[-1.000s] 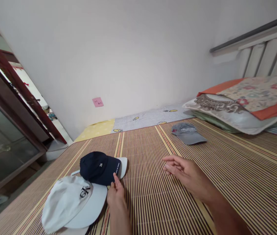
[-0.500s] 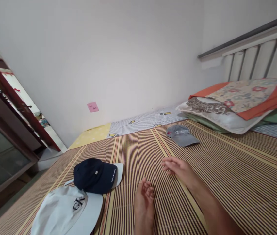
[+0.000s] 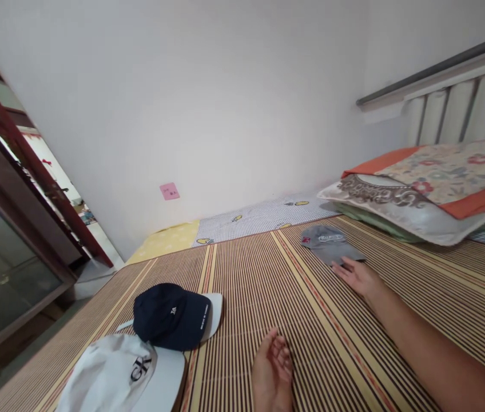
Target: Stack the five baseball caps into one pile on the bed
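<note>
My right hand reaches to the brim of a grey baseball cap, fingers apart and fingertips at the brim's near edge, not closed round it. That cap lies on the striped mat with its brim toward me. Lower down, my left hand rests just over the mat, palm turned inward, fingers loosely curled and holding nothing. To its left lies a navy cap on top of another white-brimmed cap, mostly hidden. Nearer me is a white cap with black "CK" letters.
A striped woven mat covers the bed. Pillows under a floral orange-edged cloth lie at the right, by a slatted headboard. A white wall with a pink note stands behind; a doorway opens at the left.
My right hand has moved forward and right, from over the mat to the grey cap's brim. The view has shifted slightly; my left hand stays loosely curled near the mat.
</note>
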`<control>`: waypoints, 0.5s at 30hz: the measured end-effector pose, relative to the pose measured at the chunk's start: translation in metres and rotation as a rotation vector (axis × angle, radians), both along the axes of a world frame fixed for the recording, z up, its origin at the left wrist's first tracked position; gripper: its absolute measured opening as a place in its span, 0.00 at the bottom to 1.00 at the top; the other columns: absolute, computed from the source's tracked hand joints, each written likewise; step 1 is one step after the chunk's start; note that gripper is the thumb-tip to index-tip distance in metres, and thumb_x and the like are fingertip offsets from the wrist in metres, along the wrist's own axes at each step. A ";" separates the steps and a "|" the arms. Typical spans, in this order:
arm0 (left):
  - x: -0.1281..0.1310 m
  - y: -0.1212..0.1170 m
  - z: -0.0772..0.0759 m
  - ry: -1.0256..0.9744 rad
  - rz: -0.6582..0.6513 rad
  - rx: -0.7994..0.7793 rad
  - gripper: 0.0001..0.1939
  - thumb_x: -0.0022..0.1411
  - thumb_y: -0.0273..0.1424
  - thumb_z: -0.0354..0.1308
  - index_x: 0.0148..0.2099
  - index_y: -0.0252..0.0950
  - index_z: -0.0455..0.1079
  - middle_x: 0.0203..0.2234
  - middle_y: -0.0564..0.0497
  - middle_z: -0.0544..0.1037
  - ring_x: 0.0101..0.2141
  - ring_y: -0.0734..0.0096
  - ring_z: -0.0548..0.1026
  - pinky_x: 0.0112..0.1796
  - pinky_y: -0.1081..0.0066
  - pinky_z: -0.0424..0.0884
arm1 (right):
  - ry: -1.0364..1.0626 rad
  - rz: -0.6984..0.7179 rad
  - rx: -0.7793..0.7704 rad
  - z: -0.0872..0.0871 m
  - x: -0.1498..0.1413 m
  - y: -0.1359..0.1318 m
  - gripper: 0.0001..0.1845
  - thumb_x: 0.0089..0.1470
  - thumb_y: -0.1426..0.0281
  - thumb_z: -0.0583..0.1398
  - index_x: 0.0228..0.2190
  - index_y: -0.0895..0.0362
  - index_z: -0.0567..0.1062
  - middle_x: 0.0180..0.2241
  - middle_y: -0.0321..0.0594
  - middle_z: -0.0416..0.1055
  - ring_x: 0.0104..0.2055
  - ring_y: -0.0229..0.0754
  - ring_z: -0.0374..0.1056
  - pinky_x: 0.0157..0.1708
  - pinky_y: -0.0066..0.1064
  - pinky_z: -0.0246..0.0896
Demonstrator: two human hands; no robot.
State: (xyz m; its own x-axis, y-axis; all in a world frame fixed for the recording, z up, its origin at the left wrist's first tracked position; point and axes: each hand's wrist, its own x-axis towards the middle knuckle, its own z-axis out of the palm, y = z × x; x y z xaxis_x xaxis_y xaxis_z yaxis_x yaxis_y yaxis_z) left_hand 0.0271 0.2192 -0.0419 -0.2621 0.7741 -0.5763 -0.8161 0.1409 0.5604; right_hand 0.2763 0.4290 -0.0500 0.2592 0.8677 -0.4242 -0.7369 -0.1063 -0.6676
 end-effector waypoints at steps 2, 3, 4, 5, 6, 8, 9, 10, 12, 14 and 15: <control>0.001 0.000 0.002 -0.006 -0.002 -0.004 0.08 0.71 0.24 0.57 0.50 0.25 0.72 0.24 0.48 0.79 0.21 0.75 0.77 0.22 0.78 0.73 | 0.028 0.031 0.044 0.003 -0.010 -0.001 0.11 0.61 0.82 0.57 0.31 0.56 0.73 0.42 0.41 0.74 0.39 0.37 0.77 0.38 0.23 0.78; 0.000 0.001 0.001 -0.012 -0.001 -0.003 0.08 0.71 0.24 0.57 0.49 0.25 0.71 0.24 0.48 0.79 0.21 0.75 0.77 0.22 0.79 0.72 | 0.041 0.046 0.063 0.005 -0.016 -0.006 0.11 0.61 0.81 0.56 0.32 0.56 0.74 0.45 0.42 0.74 0.43 0.37 0.78 0.41 0.23 0.77; -0.001 0.001 0.000 -0.016 -0.002 0.002 0.07 0.72 0.24 0.56 0.49 0.26 0.71 0.23 0.49 0.79 0.20 0.76 0.76 0.22 0.79 0.72 | 0.053 0.064 0.081 0.006 -0.024 -0.015 0.10 0.61 0.80 0.57 0.34 0.56 0.74 0.48 0.43 0.74 0.47 0.38 0.77 0.45 0.24 0.77; -0.003 0.002 -0.002 -0.018 -0.007 0.006 0.06 0.72 0.24 0.56 0.48 0.26 0.71 0.23 0.49 0.78 0.20 0.76 0.76 0.22 0.79 0.72 | 0.064 0.087 0.098 0.007 -0.032 -0.028 0.09 0.61 0.79 0.57 0.36 0.55 0.75 0.51 0.44 0.73 0.51 0.39 0.76 0.48 0.26 0.76; -0.005 0.003 -0.005 -0.018 -0.019 0.013 0.06 0.71 0.24 0.56 0.47 0.26 0.71 0.23 0.49 0.78 0.20 0.76 0.77 0.22 0.79 0.72 | 0.075 0.114 0.113 0.006 -0.040 -0.045 0.08 0.61 0.77 0.58 0.38 0.55 0.76 0.53 0.45 0.73 0.54 0.42 0.76 0.50 0.29 0.76; -0.009 0.004 -0.010 -0.016 -0.060 0.028 0.04 0.71 0.23 0.56 0.45 0.27 0.71 0.24 0.48 0.79 0.22 0.74 0.79 0.24 0.78 0.73 | 0.094 0.187 0.144 0.002 -0.056 -0.089 0.08 0.61 0.72 0.61 0.42 0.56 0.78 0.56 0.48 0.73 0.57 0.48 0.74 0.53 0.37 0.76; -0.010 0.004 -0.013 -0.019 -0.083 0.033 0.04 0.71 0.23 0.55 0.45 0.27 0.71 0.26 0.46 0.80 0.24 0.72 0.80 0.26 0.77 0.75 | 0.102 0.227 0.150 -0.003 -0.064 -0.115 0.10 0.60 0.69 0.62 0.44 0.56 0.78 0.57 0.50 0.72 0.58 0.51 0.73 0.53 0.39 0.76; -0.012 0.004 -0.014 -0.021 -0.102 0.037 0.05 0.71 0.24 0.55 0.44 0.26 0.71 0.29 0.42 0.82 0.27 0.69 0.82 0.29 0.75 0.77 | 0.122 0.290 0.163 -0.009 -0.070 -0.142 0.13 0.59 0.67 0.64 0.46 0.56 0.78 0.61 0.50 0.70 0.60 0.52 0.72 0.54 0.39 0.76; -0.012 0.002 -0.014 -0.021 -0.128 0.048 0.10 0.73 0.28 0.52 0.45 0.25 0.71 0.35 0.36 0.83 0.34 0.63 0.85 0.35 0.72 0.80 | 0.127 0.347 0.147 -0.023 -0.080 -0.195 0.21 0.54 0.60 0.69 0.46 0.57 0.80 0.64 0.51 0.67 0.60 0.55 0.72 0.51 0.40 0.77; -0.011 -0.002 -0.012 -0.003 -0.140 0.076 0.13 0.75 0.31 0.50 0.44 0.25 0.72 0.36 0.35 0.83 0.35 0.64 0.84 0.37 0.71 0.79 | 0.136 0.479 0.084 -0.039 -0.083 -0.242 0.28 0.45 0.55 0.73 0.45 0.59 0.82 0.66 0.55 0.65 0.59 0.60 0.73 0.50 0.42 0.76; -0.010 -0.005 -0.011 0.012 -0.145 0.093 0.14 0.75 0.31 0.50 0.44 0.25 0.72 0.35 0.36 0.83 0.33 0.65 0.84 0.36 0.71 0.79 | 0.115 0.515 0.044 -0.045 -0.084 -0.261 0.30 0.42 0.53 0.75 0.43 0.58 0.84 0.65 0.55 0.67 0.57 0.62 0.73 0.48 0.42 0.77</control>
